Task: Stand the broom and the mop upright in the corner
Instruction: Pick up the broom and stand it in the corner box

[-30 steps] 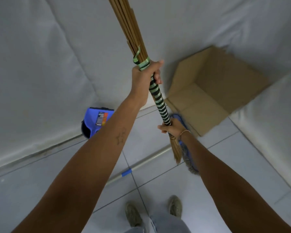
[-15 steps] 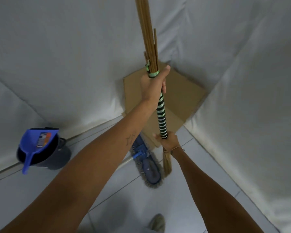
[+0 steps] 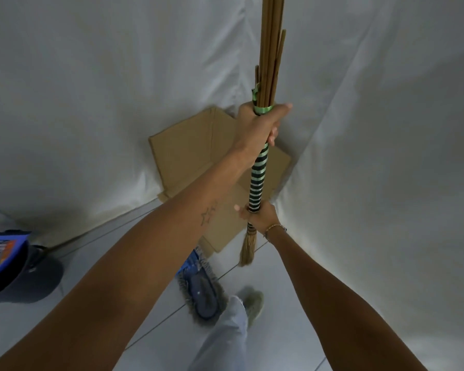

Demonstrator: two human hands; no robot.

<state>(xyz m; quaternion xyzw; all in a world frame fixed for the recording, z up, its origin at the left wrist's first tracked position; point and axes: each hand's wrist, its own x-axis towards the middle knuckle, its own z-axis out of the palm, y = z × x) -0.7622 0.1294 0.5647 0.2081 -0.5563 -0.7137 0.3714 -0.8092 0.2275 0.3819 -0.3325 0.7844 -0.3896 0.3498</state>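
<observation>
The broom (image 3: 258,180) is a bundle of tan sticks with a green-and-black striped wrap, held nearly upright in front of the corner. My left hand (image 3: 260,129) grips it high, just below the green tie. My right hand (image 3: 257,216) holds the lower end of the wrap, above the straw tuft that hangs over the floor. The mop (image 3: 202,290), with a blue fringed pad, lies flat on the tiles beneath my left forearm; its pole is hidden.
A flattened cardboard box (image 3: 188,153) leans in the corner between two white cloth-covered walls. A dark bucket (image 3: 22,277) holding a blue dustpan (image 3: 0,253) stands at the left edge. My leg and shoe (image 3: 252,303) are beside the mop pad.
I have stepped closer to the corner with the broom, which now stands straighter. The box looks larger and nearer, and the bucket has slid to the left edge of view.
</observation>
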